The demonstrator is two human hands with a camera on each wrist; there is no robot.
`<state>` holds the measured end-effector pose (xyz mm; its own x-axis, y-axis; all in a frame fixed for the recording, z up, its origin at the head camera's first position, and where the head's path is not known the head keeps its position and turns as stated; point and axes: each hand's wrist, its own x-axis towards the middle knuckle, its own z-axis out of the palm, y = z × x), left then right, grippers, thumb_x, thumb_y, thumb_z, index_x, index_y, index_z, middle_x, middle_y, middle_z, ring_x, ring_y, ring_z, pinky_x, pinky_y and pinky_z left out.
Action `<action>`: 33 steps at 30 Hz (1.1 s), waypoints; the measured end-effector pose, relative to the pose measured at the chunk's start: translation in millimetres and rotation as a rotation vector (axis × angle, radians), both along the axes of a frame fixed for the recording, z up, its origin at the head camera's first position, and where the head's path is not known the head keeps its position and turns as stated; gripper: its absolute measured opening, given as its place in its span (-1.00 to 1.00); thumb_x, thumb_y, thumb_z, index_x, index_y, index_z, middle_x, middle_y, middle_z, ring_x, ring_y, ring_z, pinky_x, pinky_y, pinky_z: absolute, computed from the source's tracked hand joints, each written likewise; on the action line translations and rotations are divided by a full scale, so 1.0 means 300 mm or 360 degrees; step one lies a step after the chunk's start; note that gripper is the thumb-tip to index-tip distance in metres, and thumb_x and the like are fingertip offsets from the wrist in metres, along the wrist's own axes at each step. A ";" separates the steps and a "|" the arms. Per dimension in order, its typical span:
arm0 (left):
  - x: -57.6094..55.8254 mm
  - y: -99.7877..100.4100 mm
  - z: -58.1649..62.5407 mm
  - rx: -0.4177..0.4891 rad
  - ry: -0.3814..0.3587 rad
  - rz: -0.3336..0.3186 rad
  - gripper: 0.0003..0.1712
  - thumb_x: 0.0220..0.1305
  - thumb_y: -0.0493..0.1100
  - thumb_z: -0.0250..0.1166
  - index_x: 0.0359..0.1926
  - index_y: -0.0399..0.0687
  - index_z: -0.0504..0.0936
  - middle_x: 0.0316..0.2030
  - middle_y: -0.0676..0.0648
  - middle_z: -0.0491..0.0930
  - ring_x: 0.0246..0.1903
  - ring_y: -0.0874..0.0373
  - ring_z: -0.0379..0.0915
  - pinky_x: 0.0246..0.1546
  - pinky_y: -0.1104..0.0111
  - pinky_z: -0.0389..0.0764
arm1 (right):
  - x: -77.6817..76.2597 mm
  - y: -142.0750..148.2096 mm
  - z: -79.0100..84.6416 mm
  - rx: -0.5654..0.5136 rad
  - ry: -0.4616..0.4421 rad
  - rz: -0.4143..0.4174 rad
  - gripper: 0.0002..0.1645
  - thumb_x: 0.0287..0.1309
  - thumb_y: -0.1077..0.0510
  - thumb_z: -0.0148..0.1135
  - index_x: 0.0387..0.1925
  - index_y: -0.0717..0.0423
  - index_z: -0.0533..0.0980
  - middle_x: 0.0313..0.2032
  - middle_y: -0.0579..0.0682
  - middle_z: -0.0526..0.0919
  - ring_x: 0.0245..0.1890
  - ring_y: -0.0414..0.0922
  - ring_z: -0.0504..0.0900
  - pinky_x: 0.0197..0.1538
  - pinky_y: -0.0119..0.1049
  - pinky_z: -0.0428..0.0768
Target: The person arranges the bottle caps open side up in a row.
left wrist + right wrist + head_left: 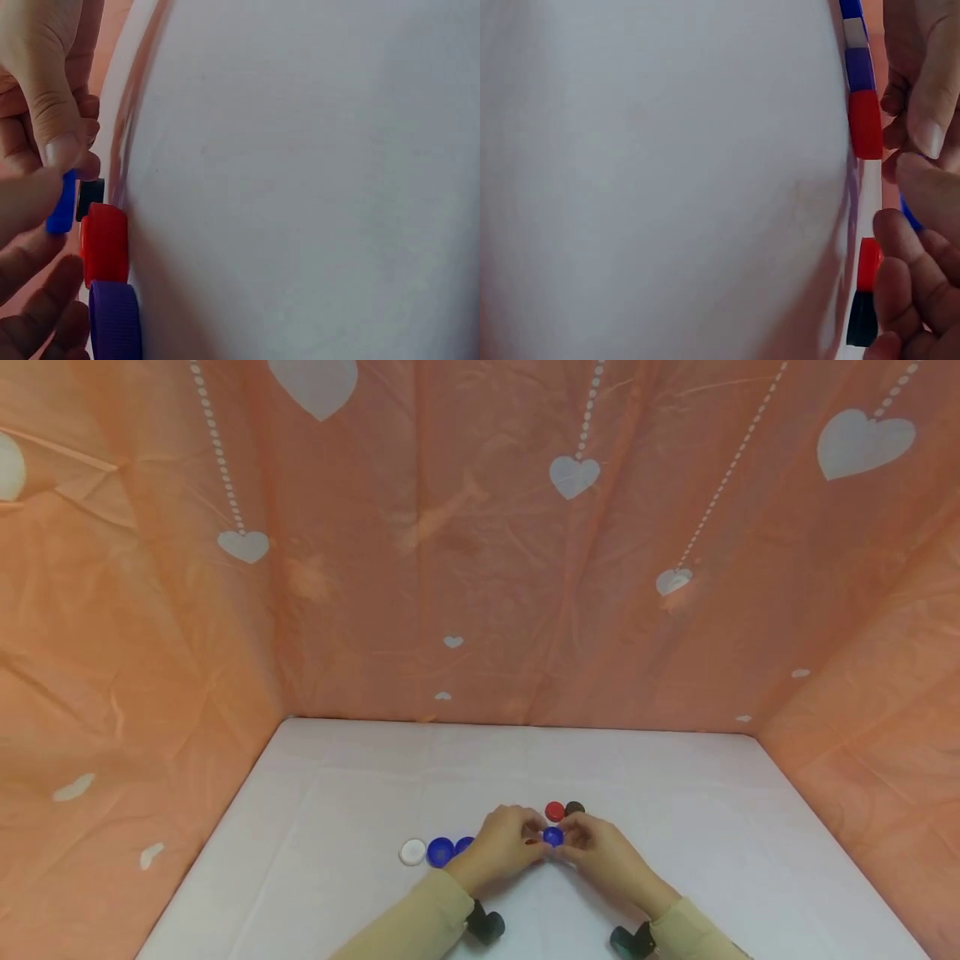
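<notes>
Both hands meet over the white table around one small blue bottle cap (552, 836), held up off the surface. My left hand (504, 847) grips it from the left and my right hand (606, 853) pinches it from the right. In the left wrist view the blue cap (64, 206) stands on edge among the thumbs and fingertips. Just behind the hands lie a red cap (555, 811) and a black cap (574, 809), side by side. Below the left hand, another red cap (105, 246) touches a purple cap (116, 321); the hand hides them from the head view.
A row of caps runs left from the left hand: blue caps (440, 852) and a white cap (412, 852) at its end. In the right wrist view a white cap (855, 32) sits within the row. Orange curtains (480, 568) with hearts enclose the table (345, 777).
</notes>
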<state>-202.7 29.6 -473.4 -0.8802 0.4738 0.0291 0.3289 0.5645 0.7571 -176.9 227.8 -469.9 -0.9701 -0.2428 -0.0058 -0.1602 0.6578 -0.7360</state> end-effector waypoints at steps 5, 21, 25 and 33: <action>0.003 -0.002 -0.011 -0.0110 0.0045 -0.0032 -0.60 -0.01 0.08 0.52 -0.14 0.08 0.69 -0.31 0.20 0.54 -0.23 0.22 0.33 -0.14 0.23 0.33 | 0.000 0.006 -0.015 0.0002 -0.0028 0.0065 -0.64 0.06 -0.05 0.42 -0.17 0.01 0.55 -0.41 -0.21 0.57 -0.37 -0.19 0.54 -0.26 -0.35 0.52; 0.012 0.023 -0.018 -0.0248 0.0134 0.0026 -0.65 -0.11 -0.01 0.55 -0.28 0.02 0.67 -0.37 0.16 0.48 -0.26 0.20 0.31 -0.20 0.31 0.35 | -0.013 0.016 -0.041 0.0013 -0.0151 0.0073 -0.71 0.05 0.04 0.44 -0.20 -0.01 0.56 -0.38 -0.15 0.54 -0.37 -0.12 0.43 -0.35 -0.33 0.42; 0.011 0.025 -0.017 -0.0267 0.0121 0.0030 -0.65 -0.10 0.02 0.55 -0.28 0.04 0.67 -0.37 0.17 0.47 -0.26 0.19 0.31 -0.21 0.30 0.36 | -0.015 0.020 -0.042 -0.0011 -0.0155 0.0100 -0.70 0.05 0.05 0.45 -0.20 0.00 0.55 -0.36 -0.13 0.53 -0.37 -0.12 0.43 -0.34 -0.34 0.43; 0.007 0.030 -0.025 -0.0275 0.0120 0.0029 -0.65 -0.11 0.05 0.56 -0.31 0.08 0.67 -0.40 0.20 0.45 -0.27 0.20 0.29 -0.21 0.30 0.34 | -0.013 0.028 -0.050 -0.0048 -0.0217 0.0084 -0.69 0.05 0.02 0.45 -0.19 -0.04 0.54 -0.35 -0.13 0.55 -0.35 -0.11 0.46 -0.29 -0.35 0.48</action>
